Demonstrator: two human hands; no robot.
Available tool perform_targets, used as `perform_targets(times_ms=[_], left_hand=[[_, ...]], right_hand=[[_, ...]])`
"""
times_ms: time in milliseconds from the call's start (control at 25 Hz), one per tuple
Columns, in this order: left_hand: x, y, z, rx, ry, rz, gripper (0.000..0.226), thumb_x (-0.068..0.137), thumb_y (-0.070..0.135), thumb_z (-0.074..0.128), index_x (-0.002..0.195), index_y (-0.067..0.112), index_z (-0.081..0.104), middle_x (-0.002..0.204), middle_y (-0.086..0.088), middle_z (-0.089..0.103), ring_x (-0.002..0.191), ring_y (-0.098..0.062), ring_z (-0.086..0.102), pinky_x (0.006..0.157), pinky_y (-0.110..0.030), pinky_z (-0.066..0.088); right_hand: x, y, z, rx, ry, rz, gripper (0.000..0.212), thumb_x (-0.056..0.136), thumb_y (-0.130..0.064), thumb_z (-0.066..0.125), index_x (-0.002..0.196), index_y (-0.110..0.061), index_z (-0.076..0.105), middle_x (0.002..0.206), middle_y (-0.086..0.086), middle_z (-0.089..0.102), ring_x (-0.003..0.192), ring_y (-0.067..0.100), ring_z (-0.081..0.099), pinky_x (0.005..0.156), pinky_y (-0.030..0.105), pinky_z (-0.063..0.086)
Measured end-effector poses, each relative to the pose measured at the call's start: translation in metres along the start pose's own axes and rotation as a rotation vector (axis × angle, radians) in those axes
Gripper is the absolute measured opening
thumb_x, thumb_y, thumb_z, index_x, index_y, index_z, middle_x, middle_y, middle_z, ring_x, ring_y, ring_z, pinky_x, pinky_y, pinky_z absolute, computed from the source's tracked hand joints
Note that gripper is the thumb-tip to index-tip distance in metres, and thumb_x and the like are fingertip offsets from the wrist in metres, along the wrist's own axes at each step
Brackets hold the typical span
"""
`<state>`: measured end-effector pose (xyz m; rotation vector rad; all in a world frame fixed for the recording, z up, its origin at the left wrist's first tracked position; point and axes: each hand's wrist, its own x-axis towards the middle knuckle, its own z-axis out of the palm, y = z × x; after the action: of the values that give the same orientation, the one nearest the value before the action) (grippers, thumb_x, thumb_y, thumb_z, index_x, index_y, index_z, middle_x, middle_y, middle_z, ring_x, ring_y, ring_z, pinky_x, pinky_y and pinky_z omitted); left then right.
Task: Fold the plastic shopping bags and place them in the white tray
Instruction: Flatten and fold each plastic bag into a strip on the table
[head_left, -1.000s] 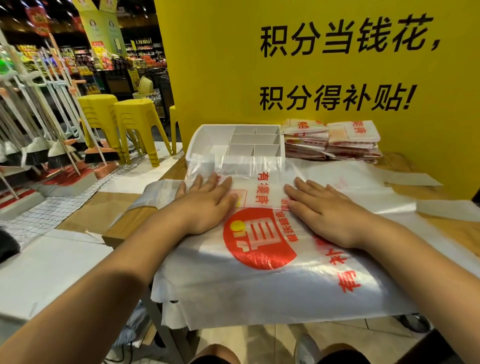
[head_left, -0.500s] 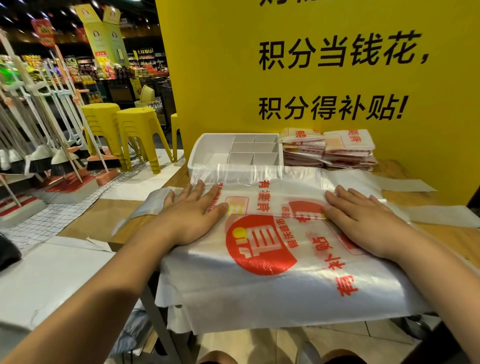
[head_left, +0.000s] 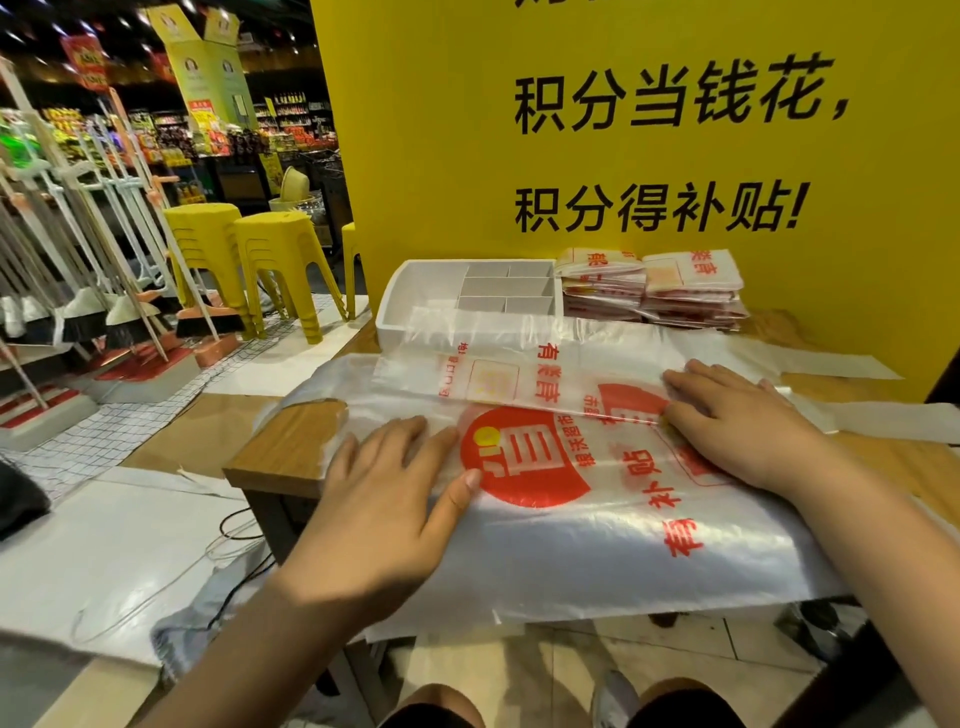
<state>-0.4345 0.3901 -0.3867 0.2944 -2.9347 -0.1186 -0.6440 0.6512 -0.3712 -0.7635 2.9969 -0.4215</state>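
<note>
- Right now a large translucent plastic bag (head_left: 597, 545) with a red round logo and red lettering lies spread over the wooden counter (head_left: 291, 441), its near edge hanging past the counter's front.
- The far part of the bag is turned over toward the person as a long band. The edge of that band runs across the top of the red logo.
- The left hand (head_left: 384, 499) lies flat on the bag's left side with straight, spread fingers. It grasps nothing, and its thumb tip touches the rim of the red logo.
- The right hand (head_left: 743, 421) is also flat and released, palm down. Its fingertips press on the right end of the folded band's edge.
- Two white handle strips of the bag stretch off to the right across the counter, beyond the right hand.
- The white tray (head_left: 410, 291), split by dividers into several compartments, stands at the back of the counter. The bag's far edge laps against its front wall.
- Two stacks of folded bags (head_left: 691, 283) sit just beside the tray on its right, close to the yellow board (head_left: 441, 156) with black characters.
- Off to the left, yellow stools (head_left: 275, 244) and a row of brooms (head_left: 135, 312) stand on the shop floor.
</note>
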Motion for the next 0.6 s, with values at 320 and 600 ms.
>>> perform_targets(times_ms=[320,600], left_hand=[[0.053,-0.022,-0.011,-0.039,-0.251,0.117,0.065,0.097,0.064,0.013,0.158,0.04,0.011,0.166,0.013,0.01,0.152,-0.008,0.004,0.124,-0.04,-0.003],[-0.011,0.016,-0.01,-0.028,0.337,0.267,0.047,0.095,0.057,0.048,0.133,0.031,0.056,0.131,0.008,0.059,0.124,-0.015,0.051,0.108,-0.04,0.036]], right_hand=[[-0.005,-0.003,-0.012,-0.016,-0.125,-0.06,0.054,0.104,-0.025,0.035,0.157,-0.032,0.023,0.166,-0.001,0.011,0.153,0.015,0.009,0.124,0.044,0.007],[-0.013,-0.025,-0.001,0.046,-0.048,-0.11,0.052,0.103,-0.022,0.037,0.154,-0.033,0.032,0.164,-0.002,0.022,0.151,0.016,0.017,0.123,0.047,0.01]])
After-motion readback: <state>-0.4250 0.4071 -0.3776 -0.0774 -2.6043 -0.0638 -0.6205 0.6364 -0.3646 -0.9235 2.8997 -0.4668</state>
